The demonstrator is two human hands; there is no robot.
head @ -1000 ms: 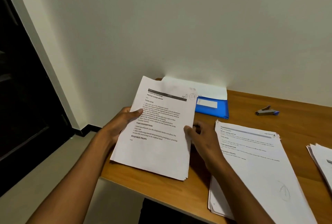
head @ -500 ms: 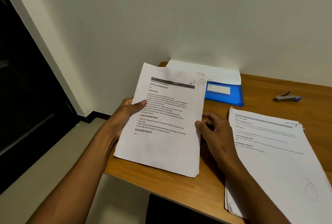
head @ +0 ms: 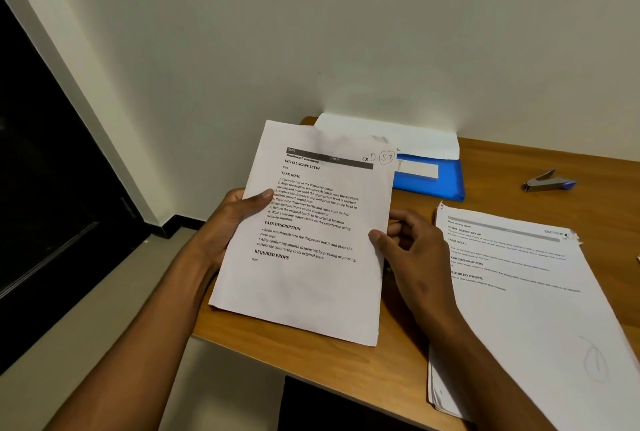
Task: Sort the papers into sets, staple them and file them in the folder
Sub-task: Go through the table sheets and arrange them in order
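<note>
Plain pale wall backs a wooden desk (head: 408, 371) whose left end sits beside a dark doorway. Furthest left, the left hand (head: 228, 223) grips the left edge of a thin set of printed sheets (head: 304, 278), thumb on the top page, held tilted above the desk's near corner. The right hand (head: 412, 254) pinches the same set at its right edge, thumb on top and fingers curled beneath. Behind it lies a blue folder (head: 446, 185) against the wall, a white sheet (head: 415, 140) resting on its far part. Further right sit a larger paper stack (head: 533, 309) and, beyond it, a stapler (head: 547, 182) lying untouched.

By my reading the work is early to midway — one set is gathered, but no staple is visible in it and the filing remains.

How many sheets the held set contains is unclear, and the stack is cut off at the right edge — its lower pages are hidden.
</note>
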